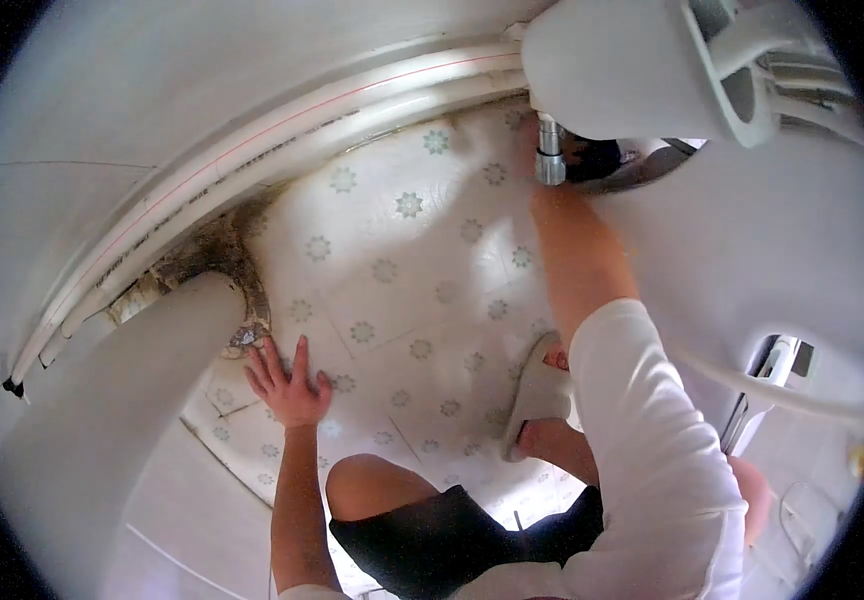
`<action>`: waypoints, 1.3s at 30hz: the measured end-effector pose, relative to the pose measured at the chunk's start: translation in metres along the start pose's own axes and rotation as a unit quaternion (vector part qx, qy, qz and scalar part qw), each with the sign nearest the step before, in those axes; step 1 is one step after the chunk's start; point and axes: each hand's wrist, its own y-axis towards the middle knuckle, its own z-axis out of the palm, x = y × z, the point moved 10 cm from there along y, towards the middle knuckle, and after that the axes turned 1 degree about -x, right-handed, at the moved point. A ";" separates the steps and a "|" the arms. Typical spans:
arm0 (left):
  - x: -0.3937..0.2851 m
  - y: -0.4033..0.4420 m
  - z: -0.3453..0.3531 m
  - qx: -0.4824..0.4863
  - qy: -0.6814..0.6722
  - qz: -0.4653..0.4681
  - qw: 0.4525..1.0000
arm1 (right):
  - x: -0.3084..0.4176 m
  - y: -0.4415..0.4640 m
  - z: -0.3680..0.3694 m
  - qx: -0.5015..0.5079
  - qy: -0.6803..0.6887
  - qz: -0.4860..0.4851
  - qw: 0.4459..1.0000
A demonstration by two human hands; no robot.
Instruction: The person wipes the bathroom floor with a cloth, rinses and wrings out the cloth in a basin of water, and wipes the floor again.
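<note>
Chrome fitting [550,155] at one o'clock, just under a rounded white fixture [622,70], overlaps the reaching right hand [529,140]; so little of that hand shows that I cannot tell whether its fingers are apart or together, or whether it touches the metal. Nearest below are the bent knee [377,485] and dark shorts [432,545] at six o'clock, with a slipper [537,395] at four. At eight o'clock the left hand [297,400] lies palm down on the floor, fingers spread and holding nothing, probably bracing the crouched body while the other arm stretches out. Beyond it curves a white pedestal [167,335], its base ringed by brown staining [217,245]. Pale floor tiles [382,270] carry green-grey flowers. Farther, white pipes [252,150] run along the wall [182,75] at ten to twelve o'clock.
</note>
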 end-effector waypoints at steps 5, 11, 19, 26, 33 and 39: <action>-0.001 0.004 0.000 0.003 0.006 0.004 1.000 | 0.009 -0.031 0.015 -0.046 0.094 -0.094 0.990; 0.001 0.001 -0.001 0.000 0.006 0.009 1.000 | 0.016 -0.003 -0.001 0.024 0.069 -0.005 0.997; 0.001 0.002 0.001 0.004 0.018 0.009 1.000 | 0.021 0.072 -0.010 0.067 -0.004 0.044 0.997; -0.001 0.003 -0.002 -0.008 0.019 0.010 1.000 | 0.027 0.020 -0.006 0.050 0.035 0.030 0.998; 0.002 0.000 0.002 0.019 0.018 0.002 1.000 | 0.061 -0.063 -0.027 0.067 0.126 0.020 0.990; 0.003 -0.002 0.002 -0.008 0.013 0.011 1.000 | 0.050 -0.024 -0.014 0.084 0.061 0.031 0.994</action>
